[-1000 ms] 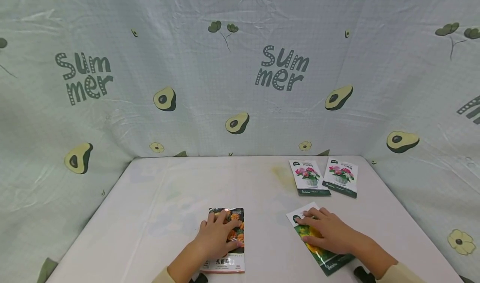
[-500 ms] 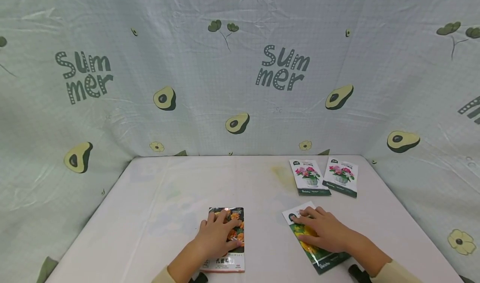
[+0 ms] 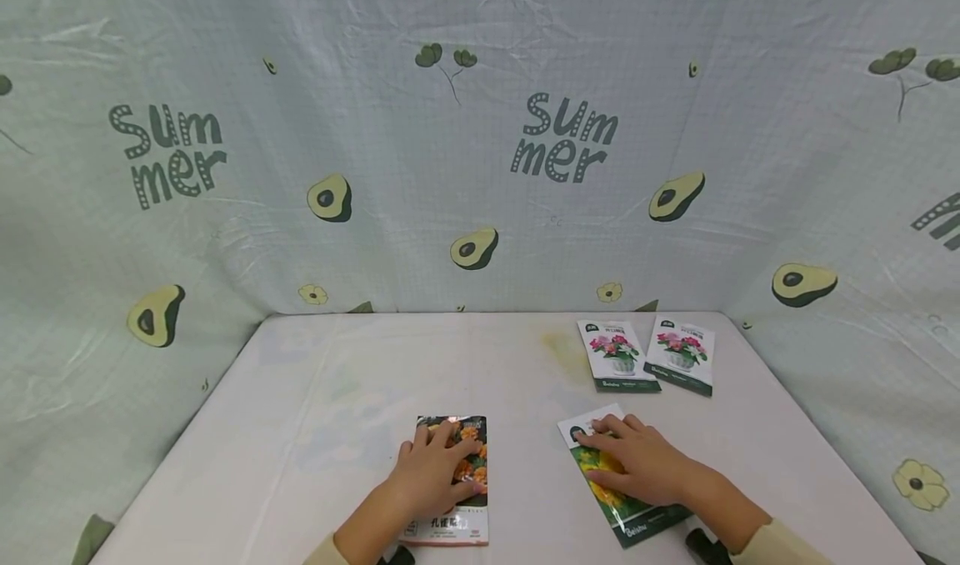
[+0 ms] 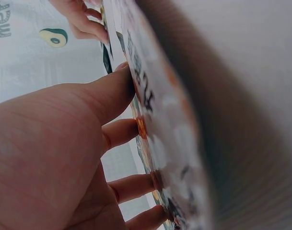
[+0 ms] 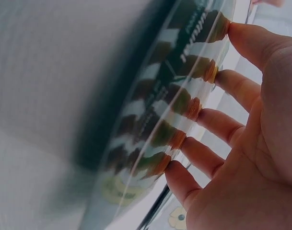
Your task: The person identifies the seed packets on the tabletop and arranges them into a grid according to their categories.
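White tabletop (image 3: 360, 373) running out of frame below, orange-flower packet (image 3: 472, 513) lying front-centre under the left hand (image 3: 429, 475), yellow-flower packet (image 3: 626, 511) slanting under the right hand (image 3: 647, 465) — both hands unclenched, fingers outspread, pressing, partly hiding each packet.

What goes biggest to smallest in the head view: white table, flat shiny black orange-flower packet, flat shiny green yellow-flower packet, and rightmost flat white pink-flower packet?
1. White table
2. Orange-flower packet and yellow-flower packet: too alike to rank
3. Pink-flower packet, lying farther away
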The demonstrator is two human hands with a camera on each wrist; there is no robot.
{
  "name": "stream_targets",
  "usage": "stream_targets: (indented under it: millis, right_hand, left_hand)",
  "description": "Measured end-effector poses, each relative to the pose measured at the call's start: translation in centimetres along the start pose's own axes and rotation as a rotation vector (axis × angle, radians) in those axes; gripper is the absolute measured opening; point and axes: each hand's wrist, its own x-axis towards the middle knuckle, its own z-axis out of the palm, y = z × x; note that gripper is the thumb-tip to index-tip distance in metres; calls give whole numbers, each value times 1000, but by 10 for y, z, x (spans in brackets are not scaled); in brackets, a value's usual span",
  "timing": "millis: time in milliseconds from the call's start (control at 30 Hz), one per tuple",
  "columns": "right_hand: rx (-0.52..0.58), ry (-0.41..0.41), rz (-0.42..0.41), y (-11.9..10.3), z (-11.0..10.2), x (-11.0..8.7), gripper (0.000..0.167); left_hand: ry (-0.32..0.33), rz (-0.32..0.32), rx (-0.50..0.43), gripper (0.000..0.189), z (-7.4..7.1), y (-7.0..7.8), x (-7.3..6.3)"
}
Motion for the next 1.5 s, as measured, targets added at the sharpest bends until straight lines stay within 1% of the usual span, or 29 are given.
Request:
stream_targets:
  millis: [133, 367, 867, 1133, 1400, 1500]
  right_hand:
    - [3, -10, 11, -3, 1, 0, 61]
    - [-5, -19, 7, -6, 2, 1, 61]
    - [-27, -18, 24, -11, 5, 7, 63]
    - [-45, -14, 35, -19, 3, 12, 63]
    - [-21, 11, 47, -24, 4, 14, 63]
    - [-22, 14, 38, -25, 4, 15, 63]
  left_hand:
    - [-14, -10, -7, 54, 1, 0, -1]
    - [-26, -13, -31, 54, 2, 0, -2]
    - [-14, -10, -26, 53, 3, 1, -1]
    - [13, 3, -4, 54, 3, 0, 0]
    - [6, 1, -8, 54, 1, 1, 0]
    - [8, 0, -11, 54, 0, 2, -1]
